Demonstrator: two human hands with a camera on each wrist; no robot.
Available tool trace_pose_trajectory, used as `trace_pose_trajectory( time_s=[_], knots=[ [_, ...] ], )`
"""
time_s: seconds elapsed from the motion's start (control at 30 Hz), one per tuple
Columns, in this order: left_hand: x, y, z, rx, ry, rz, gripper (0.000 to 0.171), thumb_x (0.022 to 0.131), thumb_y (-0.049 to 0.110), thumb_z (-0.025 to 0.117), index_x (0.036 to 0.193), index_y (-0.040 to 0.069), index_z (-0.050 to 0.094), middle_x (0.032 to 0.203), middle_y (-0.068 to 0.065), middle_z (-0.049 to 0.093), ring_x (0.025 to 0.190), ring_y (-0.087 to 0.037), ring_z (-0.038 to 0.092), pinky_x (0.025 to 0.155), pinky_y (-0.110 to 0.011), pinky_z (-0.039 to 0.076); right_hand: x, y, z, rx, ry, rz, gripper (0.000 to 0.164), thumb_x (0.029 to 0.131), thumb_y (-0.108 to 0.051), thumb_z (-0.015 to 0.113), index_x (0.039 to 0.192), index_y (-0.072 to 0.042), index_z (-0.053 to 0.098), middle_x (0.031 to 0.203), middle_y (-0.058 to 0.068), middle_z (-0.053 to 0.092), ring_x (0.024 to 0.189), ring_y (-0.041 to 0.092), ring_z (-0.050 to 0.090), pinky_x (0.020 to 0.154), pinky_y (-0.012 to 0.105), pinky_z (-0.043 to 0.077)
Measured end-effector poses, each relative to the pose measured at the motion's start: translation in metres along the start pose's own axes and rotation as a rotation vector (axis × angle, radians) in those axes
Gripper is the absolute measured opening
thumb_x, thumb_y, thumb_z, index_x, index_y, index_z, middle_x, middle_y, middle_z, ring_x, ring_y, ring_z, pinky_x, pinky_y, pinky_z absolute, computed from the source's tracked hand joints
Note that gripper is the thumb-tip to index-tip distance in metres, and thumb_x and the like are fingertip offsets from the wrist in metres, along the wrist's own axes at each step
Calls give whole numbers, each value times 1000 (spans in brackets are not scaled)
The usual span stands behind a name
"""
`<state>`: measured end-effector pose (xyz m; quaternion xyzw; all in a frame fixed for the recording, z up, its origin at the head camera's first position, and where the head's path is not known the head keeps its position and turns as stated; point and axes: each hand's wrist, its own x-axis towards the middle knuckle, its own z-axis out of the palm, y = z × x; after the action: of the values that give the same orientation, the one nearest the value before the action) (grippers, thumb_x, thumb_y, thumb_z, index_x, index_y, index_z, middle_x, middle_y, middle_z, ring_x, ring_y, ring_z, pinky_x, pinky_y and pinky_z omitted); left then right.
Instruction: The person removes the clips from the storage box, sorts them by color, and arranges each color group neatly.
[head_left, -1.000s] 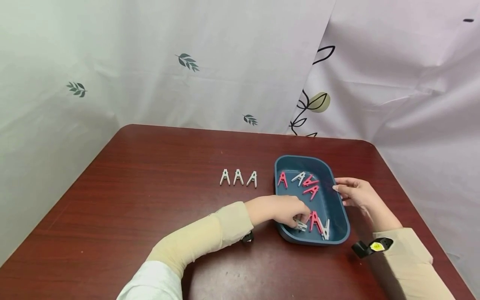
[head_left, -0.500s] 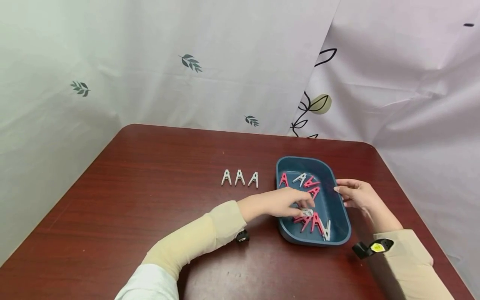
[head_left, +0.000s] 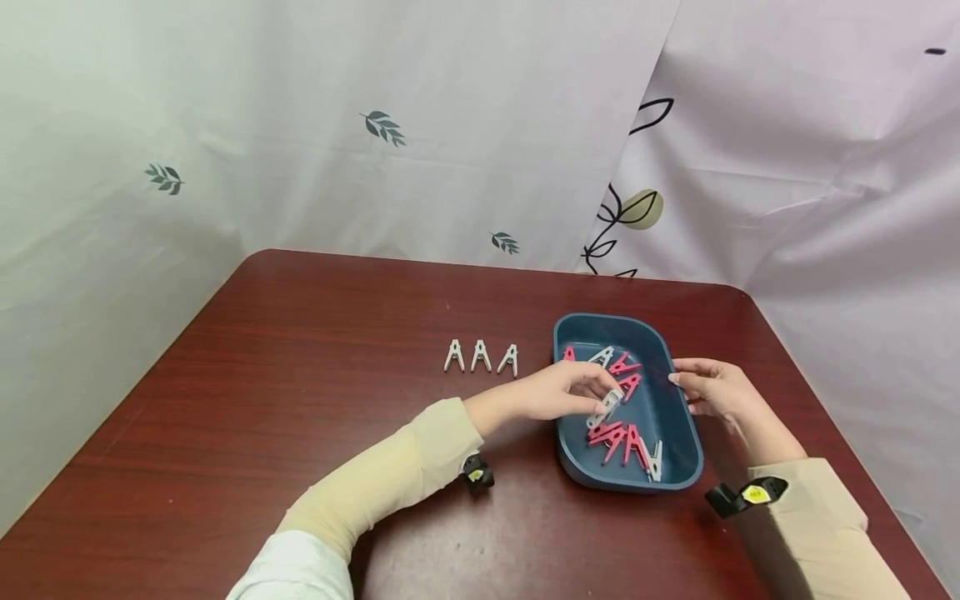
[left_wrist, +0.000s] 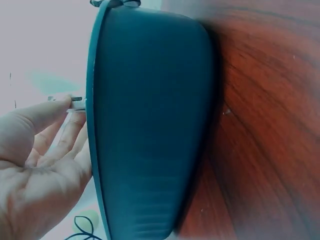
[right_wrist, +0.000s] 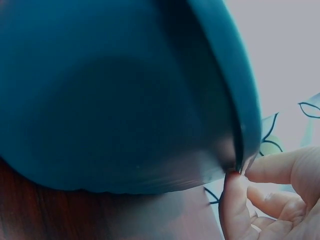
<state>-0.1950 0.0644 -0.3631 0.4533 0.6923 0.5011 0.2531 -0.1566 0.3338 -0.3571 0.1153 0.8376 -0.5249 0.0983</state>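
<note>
My left hand (head_left: pixel 558 392) pinches a white clip (head_left: pixel 606 409) between thumb and fingers over the left side of a blue bin (head_left: pixel 671 467). In the left wrist view the clip (left_wrist: pixel 77 104) shows at the thumb tip, just past the bin's rim (left_wrist: pixel 92 75). My right hand (head_left: pixel 716 396) holds the bin's right rim, thumb and finger pinching its edge (right_wrist: pixel 247 115) in the right wrist view. Inside the bin lie several red clips (head_left: pixel 632 443) and white clips (head_left: pixel 654 461), some of them behind the left hand.
Three white clips (head_left: pixel 481 356) stand in a row on the brown table (head_left: pixel 337 333), left of the bin. A pale curtain (head_left: pixel 450 125) with leaf prints hangs behind the table's far edge.
My left hand has drawn up and slightly left from the near end of the bin, lifting the white clip away from the red ones. The right hand stays on the rim.
</note>
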Motion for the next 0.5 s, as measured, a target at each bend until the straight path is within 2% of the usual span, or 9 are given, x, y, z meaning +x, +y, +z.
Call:
trace_pose_trajectory(
  time_s=[0.1,0.2,0.33,0.43,0.5],
  knots=[
    [-2,-2,1,-133,52,-64,31,91,-1,59,121,-3,55,116,-21,60,104,-13,60,86,-21,51,0,0,0,9,-3,0,58,94,-20,60,136,13,38,73,-13,64,65,5,61,60,25,55],
    [-4,-2,2,-327,102,-121,32,92,-3,55,124,-6,51,119,-27,57,97,-11,62,88,-29,52,0,0,0,13,-5,-1,57,94,-20,60,136,13,38,73,-14,64,64,5,61,60,25,55],
    [-6,-1,3,-574,139,-181,36,94,-6,49,130,-9,45,125,-33,53,89,-9,62,94,-39,49,1,-1,-1,15,-5,2,57,94,-20,60,135,13,38,73,-14,64,64,5,61,60,25,55],
    [-9,0,3,-684,154,-227,38,95,-6,46,133,-7,43,126,-30,54,89,-9,62,97,-42,46,1,-2,-1,14,-3,4,57,94,-19,60,135,13,38,73,-14,64,64,5,61,59,25,55],
    [-11,2,2,-737,161,-256,40,96,-5,45,136,-6,42,121,-24,58,90,-9,62,99,-44,43,1,-2,-1,14,-1,6,57,94,-19,60,135,13,38,73,-14,64,64,5,61,60,25,55]
  ],
)
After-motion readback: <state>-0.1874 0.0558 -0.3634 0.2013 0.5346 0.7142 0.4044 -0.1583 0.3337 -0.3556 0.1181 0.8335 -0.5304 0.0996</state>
